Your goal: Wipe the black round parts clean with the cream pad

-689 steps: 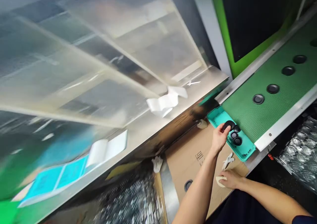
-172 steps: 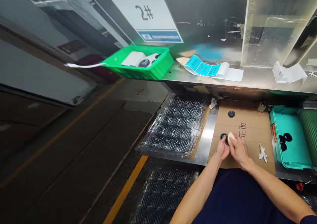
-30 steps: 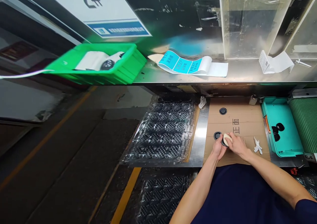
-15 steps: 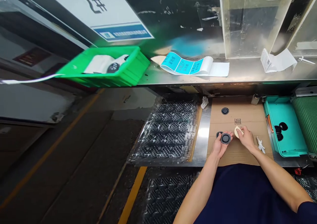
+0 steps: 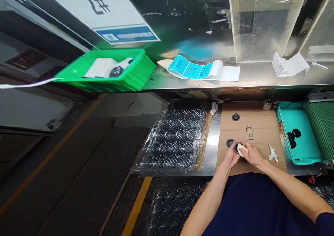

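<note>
My left hand (image 5: 230, 157) is closed on a dark round disc (image 5: 236, 148) with a raised rim, held over the cardboard sheet (image 5: 250, 112). In my right hand (image 5: 253, 155) is a cream-coloured round pad (image 5: 242, 150), pressed against the disc's face and covering much of it. A second dark ringed disc (image 5: 230, 143) lies on the cardboard just beyond my left fingers. Farther up the sheet sits another such disc (image 5: 236, 117). A crumpled white scrap (image 5: 272, 153) lies to the right of my right hand.
Left of the cardboard is a clear plastic tray (image 5: 180, 135) with moulded pockets. On the right stands a teal bin (image 5: 308, 152) holding several black round pieces, beside a green mat (image 5: 320, 124). A green basket (image 5: 135, 77) and a blue label strip (image 5: 194, 69) rest on the shelf above.
My right hand has moved left, bringing the cream pad onto the dark disc in my left hand. More of the printed characters on the cardboard now shows.
</note>
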`<state>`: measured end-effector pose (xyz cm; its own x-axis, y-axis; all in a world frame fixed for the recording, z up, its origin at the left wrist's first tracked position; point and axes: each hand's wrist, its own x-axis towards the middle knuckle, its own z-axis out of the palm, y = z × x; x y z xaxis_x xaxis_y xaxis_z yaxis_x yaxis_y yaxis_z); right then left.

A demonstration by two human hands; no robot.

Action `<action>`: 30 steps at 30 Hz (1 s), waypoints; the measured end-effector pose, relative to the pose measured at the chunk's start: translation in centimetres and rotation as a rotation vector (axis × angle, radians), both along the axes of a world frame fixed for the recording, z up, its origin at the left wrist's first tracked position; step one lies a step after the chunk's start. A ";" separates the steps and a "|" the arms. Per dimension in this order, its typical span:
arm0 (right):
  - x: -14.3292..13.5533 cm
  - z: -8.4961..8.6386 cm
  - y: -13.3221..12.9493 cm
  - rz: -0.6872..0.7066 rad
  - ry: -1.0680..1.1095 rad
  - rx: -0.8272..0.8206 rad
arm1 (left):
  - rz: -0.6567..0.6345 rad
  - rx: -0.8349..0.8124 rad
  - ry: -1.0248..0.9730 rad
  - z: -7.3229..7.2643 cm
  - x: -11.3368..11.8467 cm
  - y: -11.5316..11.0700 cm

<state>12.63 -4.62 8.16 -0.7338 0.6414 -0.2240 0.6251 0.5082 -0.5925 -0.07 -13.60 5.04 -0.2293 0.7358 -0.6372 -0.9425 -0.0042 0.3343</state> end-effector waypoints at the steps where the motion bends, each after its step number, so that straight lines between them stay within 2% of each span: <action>1: 0.1 -0.2 0.3 -0.045 -0.028 0.001 | -0.001 -0.012 -0.008 0.1 -0.2 0.0; 5: 1.0 -1.5 2.7 -0.319 -0.062 -0.008 | 0.007 -0.024 -0.066 0.6 -1.2 -0.7; 9: 3.3 -4.1 3.9 -0.326 -0.051 -0.024 | 0.048 0.045 -0.119 1.3 -2.0 -1.6; 13: 5.3 -6.2 2.6 -0.290 -0.048 -0.052 | 0.017 0.073 -0.112 2.0 -1.7 -1.9; 16: 6.3 -6.3 1.6 -0.222 -0.026 -0.065 | -0.052 0.102 -0.075 2.5 -1.2 -1.9; 19: 7.9 -5.6 1.5 -0.192 -0.008 0.060 | -0.093 0.139 -0.026 2.7 -1.0 -2.1; 22: 10.4 -5.2 2.2 -0.299 -0.099 0.304 | -0.136 0.128 -0.035 2.3 -0.9 -2.4; 24: 12.1 -5.6 2.9 -0.379 -0.202 0.379 | -0.161 0.075 -0.069 1.9 -0.8 -2.4; 27: 13.5 -6.5 3.9 -0.347 -0.213 0.290 | -0.161 0.005 -0.126 1.8 -0.5 -2.0; 30: 13.1 -6.9 4.7 -0.319 -0.005 0.113 | -0.153 0.027 -0.161 2.3 -0.3 -1.4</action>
